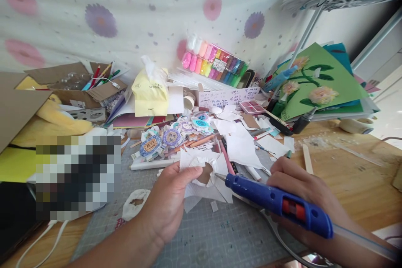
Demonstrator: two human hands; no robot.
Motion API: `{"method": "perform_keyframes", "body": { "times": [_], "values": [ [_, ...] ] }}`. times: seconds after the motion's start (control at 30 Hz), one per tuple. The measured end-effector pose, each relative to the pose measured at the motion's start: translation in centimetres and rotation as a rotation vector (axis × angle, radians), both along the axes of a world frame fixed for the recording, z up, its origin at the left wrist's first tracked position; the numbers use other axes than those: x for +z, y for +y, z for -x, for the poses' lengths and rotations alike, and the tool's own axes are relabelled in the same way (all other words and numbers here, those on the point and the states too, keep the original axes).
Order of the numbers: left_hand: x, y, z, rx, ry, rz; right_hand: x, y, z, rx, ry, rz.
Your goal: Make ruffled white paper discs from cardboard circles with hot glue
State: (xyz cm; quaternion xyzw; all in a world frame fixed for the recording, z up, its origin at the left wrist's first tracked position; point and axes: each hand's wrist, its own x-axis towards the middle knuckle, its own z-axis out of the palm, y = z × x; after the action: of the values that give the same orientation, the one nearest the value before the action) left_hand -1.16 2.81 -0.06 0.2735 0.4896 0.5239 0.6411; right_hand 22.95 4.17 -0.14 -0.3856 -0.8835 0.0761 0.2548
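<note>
My left hand (171,201) pinches a piece of white paper (191,159) that has a round brown centre (205,173) with crumpled white paper around it. In my right hand (307,188) is a blue hot glue gun (260,192), a clear glue stick (358,236) coming out of its rear end. The gun's metal nozzle points left and reaches the right edge of the brown centre; whether it touches cannot be made out. A second ring of crumpled white paper (135,203) lies on the grey cutting mat (204,238), just left of my left hand.
Several paper badges (171,137), pens and loose paper scraps (241,146) crowd the mat's far side. Behind them stand a yellow tissue pack (150,94) and a pack of coloured clay (216,65). Cardboard boxes (21,109) are at left, a green flower picture (320,79) at right.
</note>
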Motion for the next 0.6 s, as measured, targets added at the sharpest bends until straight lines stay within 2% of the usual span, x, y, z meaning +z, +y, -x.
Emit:
{"method": "perform_keyframes", "body": {
  "times": [0.13,0.3,0.6],
  "values": [
    [0.3,-0.1,-0.1,-0.008,0.025,-0.007,0.7,0.0,-0.6,0.001,-0.060,0.105],
    [0.4,-0.4,-0.1,-0.048,0.083,-0.057,1.1,0.1,-0.4,-0.013,0.087,0.198],
    [0.5,-0.4,-0.1,-0.103,0.147,-0.142,1.4,0.4,-0.7,-0.014,0.071,0.137]
  ]
}}
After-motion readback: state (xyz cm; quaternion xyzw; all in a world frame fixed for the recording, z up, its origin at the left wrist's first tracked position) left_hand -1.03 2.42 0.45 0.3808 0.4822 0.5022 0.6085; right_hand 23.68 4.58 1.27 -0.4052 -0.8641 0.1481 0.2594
